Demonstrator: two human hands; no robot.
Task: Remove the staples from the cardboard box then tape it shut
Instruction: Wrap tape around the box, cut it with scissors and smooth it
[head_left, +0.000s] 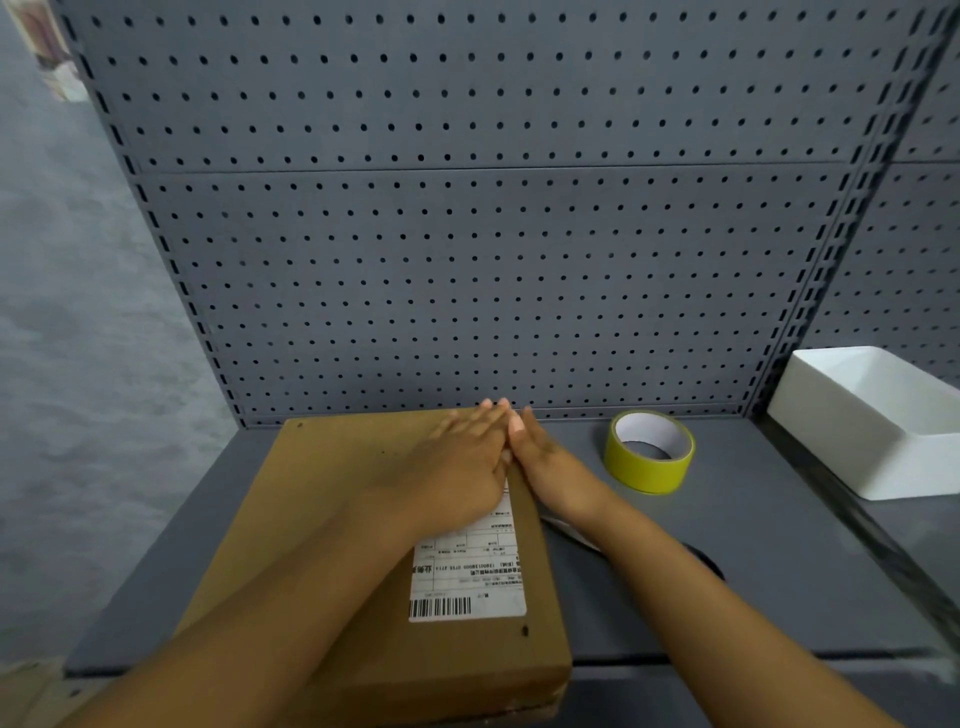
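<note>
Both flat hands, left hand (462, 467) and right hand (545, 457), pressed the closed cardboard box (363, 545) at lower centre, gripping nothing. Yellow tape roll (649, 451) sat unused to the right; taping apparently remained.

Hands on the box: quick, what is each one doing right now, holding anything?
Left hand: open, fingers straight, lying flat on the cardboard box.
Right hand: open, fingers straight, against the box's right edge, holding nothing.

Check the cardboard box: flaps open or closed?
Closed. The box top lies flat, with the left hand pressing on it with straight fingers and the right hand at its right edge. No tape on it yet.
</note>
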